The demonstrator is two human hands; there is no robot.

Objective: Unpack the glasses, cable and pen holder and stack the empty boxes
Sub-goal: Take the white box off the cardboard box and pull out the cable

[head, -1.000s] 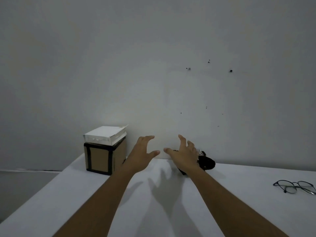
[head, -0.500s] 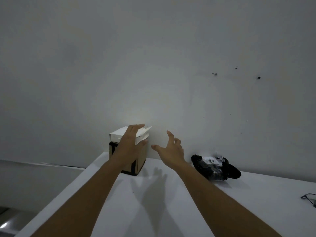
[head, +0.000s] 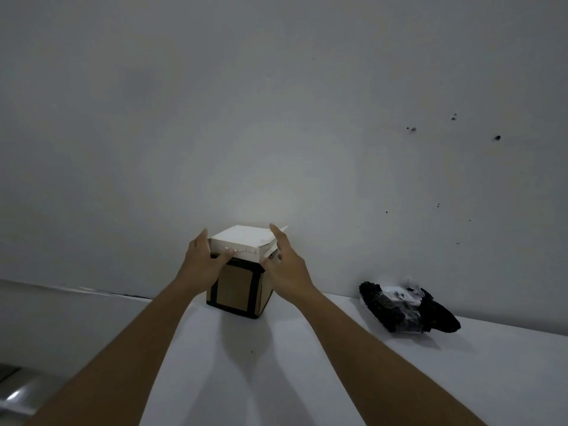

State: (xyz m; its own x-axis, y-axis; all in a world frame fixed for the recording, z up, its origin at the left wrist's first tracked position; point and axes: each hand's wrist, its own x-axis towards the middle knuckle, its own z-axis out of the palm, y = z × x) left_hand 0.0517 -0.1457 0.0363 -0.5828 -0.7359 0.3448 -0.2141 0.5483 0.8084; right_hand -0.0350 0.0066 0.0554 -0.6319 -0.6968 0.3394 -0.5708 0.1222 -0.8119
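Observation:
A flat white box [head: 242,242] lies on top of a brown cardboard box with black taped edges [head: 236,292], which stands at the back of the white table against the wall. My left hand [head: 201,264] grips the white box's left side, thumb on its front face. My right hand [head: 284,267] grips its right side, where a loose flap sticks up. A black bundle in clear plastic wrap [head: 402,307], probably the cable, lies to the right by the wall. Glasses and pen holder are out of view.
The white table [head: 307,379] runs from the wall toward me; its left edge drops off beside my left forearm. The grey wall [head: 276,118] rises directly behind the boxes.
My view swung left, so the glasses left the frame. Both hands reached forward from above the table to the stacked boxes and closed on the white box's two sides.

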